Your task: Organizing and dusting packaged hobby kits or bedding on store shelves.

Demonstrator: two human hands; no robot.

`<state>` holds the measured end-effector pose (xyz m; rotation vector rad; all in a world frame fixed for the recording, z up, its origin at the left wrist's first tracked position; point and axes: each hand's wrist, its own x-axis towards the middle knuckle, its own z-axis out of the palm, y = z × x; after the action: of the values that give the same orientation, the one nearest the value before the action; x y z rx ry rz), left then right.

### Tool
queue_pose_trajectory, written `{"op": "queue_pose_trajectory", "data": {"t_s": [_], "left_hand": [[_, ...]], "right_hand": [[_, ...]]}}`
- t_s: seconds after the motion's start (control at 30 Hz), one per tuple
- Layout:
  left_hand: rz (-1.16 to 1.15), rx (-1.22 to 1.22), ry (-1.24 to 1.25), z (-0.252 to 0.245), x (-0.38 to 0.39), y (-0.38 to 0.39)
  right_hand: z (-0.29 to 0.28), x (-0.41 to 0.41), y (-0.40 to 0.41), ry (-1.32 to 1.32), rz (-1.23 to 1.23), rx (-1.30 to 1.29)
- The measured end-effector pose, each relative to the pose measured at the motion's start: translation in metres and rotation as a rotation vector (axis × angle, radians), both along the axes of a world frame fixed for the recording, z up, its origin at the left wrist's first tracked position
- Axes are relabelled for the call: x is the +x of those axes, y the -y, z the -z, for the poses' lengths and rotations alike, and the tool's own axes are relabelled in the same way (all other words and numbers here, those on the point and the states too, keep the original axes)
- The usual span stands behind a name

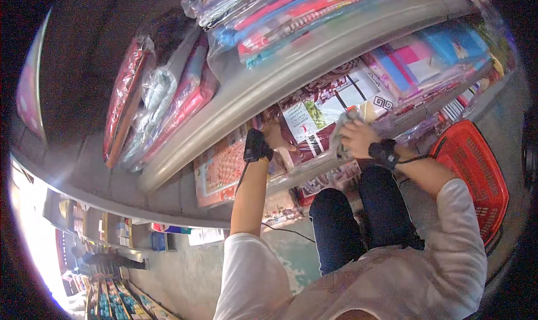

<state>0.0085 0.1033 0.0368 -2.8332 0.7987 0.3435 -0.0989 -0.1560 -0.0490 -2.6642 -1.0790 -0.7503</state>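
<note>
My left hand (278, 138) reaches onto a plastic-wrapped package (336, 97) with printed dark red, white and green panels, lying on a lower shelf. Its fingers are partly hidden and blurred. At the package's near right side, my right hand (356, 138) has its fingers bent over a grey, crumpled item (342, 141); whether it grips this is unclear. Both wrists wear black bands with cables. Left of my left hand lies a flat package with a red patterned print (222, 173). Folded pink and blue textiles in clear wrap (407, 65) lie farther right.
A rounded grey shelf edge (252, 110) runs diagonally above my hands. Stacked wrapped textiles (294, 25) and several upright packages (128, 101) stand on the upper shelf. A red plastic basket (475, 177) is at my right. A person (113, 261) is far off, lower left.
</note>
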Motion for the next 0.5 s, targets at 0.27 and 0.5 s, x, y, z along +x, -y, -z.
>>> {"op": "queue_pose_trajectory", "data": {"t_s": [0.27, 0.5], "left_hand": [[0.036, -0.153, -0.003, 0.013, 0.012, -0.010], [0.027, -0.006, 0.008, 0.010, 0.011, 0.000]], "right_hand": [[-0.033, -0.009, 0.084, -0.134, 0.263, -0.068], [-0.082, -0.008, 0.111, -0.253, 0.630, -0.032]]}}
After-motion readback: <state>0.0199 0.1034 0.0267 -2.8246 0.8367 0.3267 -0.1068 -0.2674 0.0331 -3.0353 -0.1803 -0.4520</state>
